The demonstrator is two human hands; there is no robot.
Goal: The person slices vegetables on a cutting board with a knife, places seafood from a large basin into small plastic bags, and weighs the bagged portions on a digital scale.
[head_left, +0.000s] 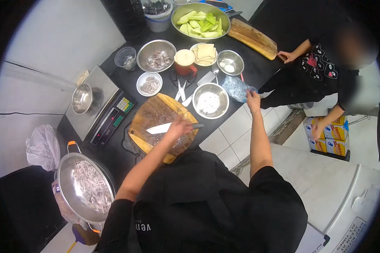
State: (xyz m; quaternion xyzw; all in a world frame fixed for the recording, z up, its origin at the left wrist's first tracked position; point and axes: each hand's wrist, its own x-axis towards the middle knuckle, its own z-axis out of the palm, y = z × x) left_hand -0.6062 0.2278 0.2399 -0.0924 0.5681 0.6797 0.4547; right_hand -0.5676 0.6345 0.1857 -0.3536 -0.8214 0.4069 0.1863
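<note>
Bluish bag [235, 89] lies left of right hand [253, 101], fingers gripping its edge; left hand [180, 127], grip unclear.

Five round metal bowls [82, 99] sit along the worktop [251, 65], one of them on the single digital scale [109, 122] toward the left edge. There are two wooden boards [254, 39], one by the near edge; two small white bowls [149, 95]; one large metal pan [69, 177] with two orange-tipped handles [73, 143], at the near-left corner; one clear tub [119, 55]; one red mug [184, 69]; one pair of scissors [181, 89]; one blue bag [235, 88].
</note>
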